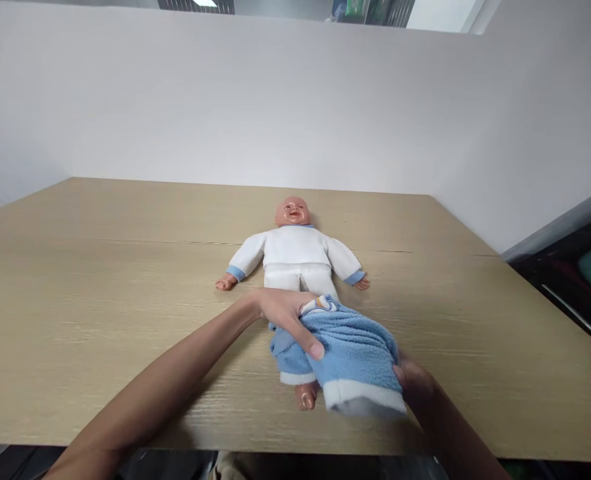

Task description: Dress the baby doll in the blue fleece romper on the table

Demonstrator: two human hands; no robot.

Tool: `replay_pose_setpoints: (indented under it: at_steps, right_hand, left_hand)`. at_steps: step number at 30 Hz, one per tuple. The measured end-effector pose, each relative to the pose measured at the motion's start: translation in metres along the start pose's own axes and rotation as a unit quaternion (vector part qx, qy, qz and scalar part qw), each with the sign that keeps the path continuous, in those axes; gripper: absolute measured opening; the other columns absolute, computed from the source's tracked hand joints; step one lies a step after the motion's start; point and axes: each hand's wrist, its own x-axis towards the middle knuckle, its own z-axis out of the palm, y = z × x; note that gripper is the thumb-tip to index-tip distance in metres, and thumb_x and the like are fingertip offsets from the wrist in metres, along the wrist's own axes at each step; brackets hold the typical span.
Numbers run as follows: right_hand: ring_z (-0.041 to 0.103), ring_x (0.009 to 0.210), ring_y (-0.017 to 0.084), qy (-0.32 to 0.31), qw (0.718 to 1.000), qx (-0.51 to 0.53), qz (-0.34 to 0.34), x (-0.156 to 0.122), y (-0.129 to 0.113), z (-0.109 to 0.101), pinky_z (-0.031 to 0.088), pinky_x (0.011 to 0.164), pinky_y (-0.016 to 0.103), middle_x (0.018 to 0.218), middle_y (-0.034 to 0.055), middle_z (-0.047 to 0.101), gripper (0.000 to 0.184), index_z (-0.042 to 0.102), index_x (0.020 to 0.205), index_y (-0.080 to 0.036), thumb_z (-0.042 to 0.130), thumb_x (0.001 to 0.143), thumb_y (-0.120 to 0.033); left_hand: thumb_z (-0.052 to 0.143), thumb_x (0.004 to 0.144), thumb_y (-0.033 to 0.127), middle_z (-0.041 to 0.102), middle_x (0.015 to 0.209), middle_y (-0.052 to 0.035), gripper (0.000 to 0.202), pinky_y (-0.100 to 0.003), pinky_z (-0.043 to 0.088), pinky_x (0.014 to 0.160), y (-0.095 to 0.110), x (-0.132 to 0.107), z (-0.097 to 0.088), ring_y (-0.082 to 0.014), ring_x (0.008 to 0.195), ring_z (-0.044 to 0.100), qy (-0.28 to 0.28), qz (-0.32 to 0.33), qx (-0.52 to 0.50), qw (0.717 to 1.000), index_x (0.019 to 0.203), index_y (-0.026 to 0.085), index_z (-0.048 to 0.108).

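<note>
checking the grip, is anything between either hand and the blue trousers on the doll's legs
Nothing visible does. The left hand grips the blue trousers directly at their top edge by the doll and its hips. The right hand meets the white cuff end, its fingers hidden behind the cloth.

The doll (295,250) is wearing white with blue cuffs. The trousers (350,353) at 6 o'clock are showing light blue, hems white. The counter (75,300) is showing pale woodgrain.

Nothing legible (print on blue trousers (348,350) blurred).
</note>
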Motion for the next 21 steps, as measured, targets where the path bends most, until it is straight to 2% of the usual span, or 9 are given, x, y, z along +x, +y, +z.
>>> replay_pose_setpoints:
  at_steps: [4,7,9,11,13,15,18,21]
  right_hand:
    - [0.073,0.114,0.039,0.114,0.993,-0.003,0.04,-0.004,0.012,0.001,0.062,0.097,0.053,0.101,0.0152,0.079,0.064,0.082,0.109,-0.024,0.082,0.076,-0.079]
    - [0.075,0.096,0.035,0.182,0.982,-0.021,0.051,-0.007,0.021,0.004,0.065,0.085,0.049,0.088,0.0117,0.076,0.06,0.081,0.108,-0.023,0.081,0.081,-0.076]
    - [0.074,0.084,0.031,0.197,0.979,-0.011,0.043,-0.009,0.024,0.009,0.065,0.079,0.046,0.078,0.0088,0.073,0.06,0.08,0.109,-0.022,0.078,0.084,-0.077]
    - [0.075,0.081,0.031,0.181,0.983,0.008,0.02,-0.01,0.021,0.016,0.064,0.078,0.046,0.074,0.0079,0.072,0.062,0.081,0.11,-0.022,0.076,0.084,-0.078]
    - [0.077,0.091,0.033,0.143,0.99,0.002,-0.015,-0.012,0.014,0.022,0.063,0.086,0.048,0.085,0.0102,0.077,0.064,0.081,0.115,-0.022,0.082,0.08,-0.075]
    - [0.076,0.105,0.035,0.119,0.992,-0.039,-0.034,-0.013,0.005,0.028,0.06,0.098,0.05,0.105,0.0127,0.08,0.063,0.08,0.124,-0.021,0.089,0.078,-0.064]
    - [0.076,0.108,0.034,0.171,0.98,-0.098,-0.025,-0.013,-0.006,0.034,0.06,0.102,0.05,0.117,0.0133,0.081,0.052,0.078,0.129,-0.02,0.085,0.088,-0.051]
    - [0.076,0.114,0.034,0.236,0.959,-0.15,-0.04,-0.014,-0.007,0.038,0.06,0.104,0.047,0.126,0.0142,0.079,0.047,0.077,0.13,-0.018,0.079,0.093,-0.048]
  left_hand:
    - [0.1,0.069,0.041,0.083,0.105,-0.0048,0.046,-0.03,0.065,0.095,0.001,0.0,0.002,-0.0229,0.1,0.077,0.023,-0.014,-0.005,1.0,0.102,0.017,0.078]
    - [0.096,0.075,0.041,0.082,0.104,-0.0033,0.039,-0.027,0.063,0.094,0.002,-0.004,-0.002,-0.0196,0.096,0.077,0.03,-0.008,0.008,0.999,0.101,0.017,0.078]
    - [0.09,0.083,0.046,0.082,0.103,-0.0044,0.039,-0.028,0.063,0.096,0.002,-0.006,-0.004,-0.0197,0.097,0.076,0.03,-0.001,0.019,0.999,0.104,0.016,0.078]
    - [0.085,0.086,0.054,0.082,0.102,-0.0058,0.044,-0.03,0.063,0.095,0.003,-0.006,-0.005,-0.0207,0.096,0.076,0.037,-0.007,0.017,0.999,0.103,0.014,0.078]
    - [0.084,0.085,0.059,0.082,0.103,-0.0064,0.048,-0.03,0.063,0.095,0.004,-0.006,-0.004,-0.0212,0.096,0.075,0.046,-0.019,0.012,0.999,0.102,0.014,0.078]
    - [0.084,0.085,0.057,0.082,0.109,-0.0064,0.048,-0.03,0.062,0.098,0.005,-0.005,-0.001,-0.0212,0.101,0.075,0.042,-0.021,0.012,0.999,0.106,0.014,0.078]
    - [0.087,0.084,0.049,0.08,0.118,-0.0055,0.046,-0.032,0.06,0.105,0.008,-0.001,0.003,-0.0227,0.111,0.074,0.02,-0.004,0.016,1.0,0.115,0.016,0.077]
    - [0.092,0.08,0.043,0.08,0.116,-0.0043,0.045,-0.033,0.059,0.105,0.011,0.002,0.006,-0.0238,0.113,0.074,0.013,0.013,0.022,1.0,0.112,0.016,0.078]
